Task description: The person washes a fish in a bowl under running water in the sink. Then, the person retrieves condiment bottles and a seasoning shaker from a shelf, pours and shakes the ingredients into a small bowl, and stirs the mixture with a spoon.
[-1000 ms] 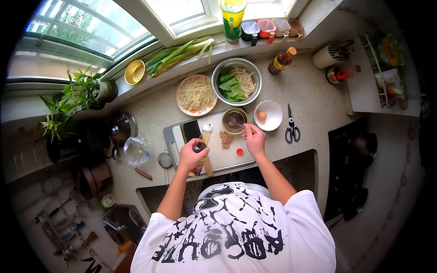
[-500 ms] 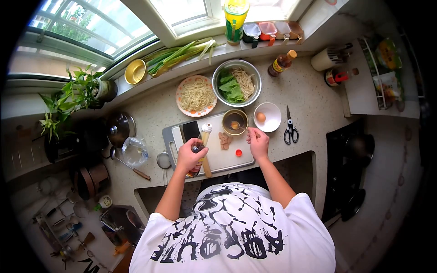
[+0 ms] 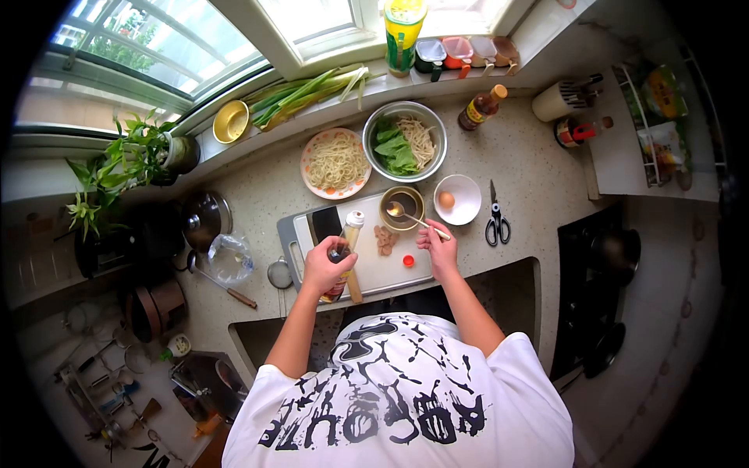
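Observation:
My left hand (image 3: 324, 269) is wrapped around a sauce bottle (image 3: 337, 291), tilted over the cutting board (image 3: 382, 273), its uncapped-looking pale neck pointing away from me. A spoon (image 3: 417, 220) is pinched in my right hand (image 3: 439, 248); its head is over the small golden bowl (image 3: 387, 223), which holds dark liquid. Between my hands, a little pile of sliced brown meat-like pieces (image 3: 385, 241) and a red cap (image 3: 409, 261) lie on the board. Partly behind the bottle is a cleaver (image 3: 324, 223) with a wooden handle.
Noodles fill a plate (image 3: 309, 178); greens and pale strips fill a steel bowl (image 3: 367, 148). A white bowl (image 3: 470, 208) holds an egg (image 3: 446, 200). Scissors (image 3: 498, 227) lie right, a strainer (image 3: 280, 273) left. A sauce bottle (image 3: 477, 113) and scallions (image 3: 304, 97) are farther back.
The spoon's head has risen from the liquid in the golden bowl and now shows clearly. My right hand has turned and opened slightly around the handle. The left hand stays put.

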The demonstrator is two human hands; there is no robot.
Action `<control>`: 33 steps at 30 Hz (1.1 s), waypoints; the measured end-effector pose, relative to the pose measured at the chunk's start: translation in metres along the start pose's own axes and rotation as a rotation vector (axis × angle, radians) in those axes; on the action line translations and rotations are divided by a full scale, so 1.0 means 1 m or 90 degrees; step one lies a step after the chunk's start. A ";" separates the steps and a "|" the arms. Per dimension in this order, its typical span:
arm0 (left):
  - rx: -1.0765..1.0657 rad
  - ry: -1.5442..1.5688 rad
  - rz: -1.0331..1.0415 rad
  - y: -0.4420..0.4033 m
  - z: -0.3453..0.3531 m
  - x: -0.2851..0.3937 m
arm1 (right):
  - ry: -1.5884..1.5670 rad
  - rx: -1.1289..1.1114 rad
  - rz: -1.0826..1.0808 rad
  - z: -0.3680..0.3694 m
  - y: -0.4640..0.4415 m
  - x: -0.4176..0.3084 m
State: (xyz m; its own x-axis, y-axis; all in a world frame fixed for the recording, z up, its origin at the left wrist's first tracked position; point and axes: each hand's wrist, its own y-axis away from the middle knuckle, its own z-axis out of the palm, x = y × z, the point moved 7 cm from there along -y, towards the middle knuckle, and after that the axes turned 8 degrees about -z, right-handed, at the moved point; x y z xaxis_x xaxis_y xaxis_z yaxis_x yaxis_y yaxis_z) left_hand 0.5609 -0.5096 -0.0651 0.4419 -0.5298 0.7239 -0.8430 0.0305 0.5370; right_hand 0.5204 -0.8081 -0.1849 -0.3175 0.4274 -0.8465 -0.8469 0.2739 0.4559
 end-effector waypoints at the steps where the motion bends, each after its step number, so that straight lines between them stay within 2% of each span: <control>1: 0.004 0.000 0.009 0.000 0.000 0.001 | -0.011 -0.007 0.005 -0.002 0.002 0.002; 9: -0.014 0.015 -0.008 -0.004 0.002 -0.006 | -0.024 -0.065 0.040 -0.013 0.019 0.010; 12: -0.011 0.025 -0.002 -0.005 0.001 -0.011 | 0.019 -0.024 0.043 -0.024 0.028 0.013; 15: 0.002 0.051 0.006 -0.003 -0.003 -0.010 | 0.526 -0.091 -0.087 -0.060 0.024 0.059; 16: 0.008 0.063 0.007 -0.001 -0.005 -0.010 | 0.627 -0.144 -0.143 -0.043 0.036 0.038; 19: 0.014 0.062 0.019 0.006 -0.013 0.003 | 0.769 -0.239 -0.307 0.014 0.065 0.004; 20: 0.012 0.074 0.022 0.008 -0.015 0.004 | 0.783 -0.252 -0.233 0.023 0.065 0.008; 23: 0.002 0.100 0.031 0.012 -0.018 0.009 | 0.873 -0.299 -0.319 0.034 0.055 0.027; 26: -0.001 0.103 0.037 0.017 -0.025 0.012 | 0.875 -0.296 -0.306 0.037 0.048 0.035; 28: 0.002 0.099 0.045 0.018 -0.027 0.014 | 0.745 -0.306 -0.284 0.046 0.054 0.021; 33: 0.011 0.082 0.101 0.022 -0.030 0.019 | 0.292 -0.316 -0.255 0.103 0.064 -0.098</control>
State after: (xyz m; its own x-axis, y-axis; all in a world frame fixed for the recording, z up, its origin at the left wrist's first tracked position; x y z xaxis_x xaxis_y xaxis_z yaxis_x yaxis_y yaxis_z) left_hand 0.5598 -0.4937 -0.0271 0.3378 -0.4072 0.8485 -0.9096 0.0904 0.4055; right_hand 0.5413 -0.7439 -0.0449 -0.0007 -0.0504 -0.9987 -0.9914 -0.1308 0.0073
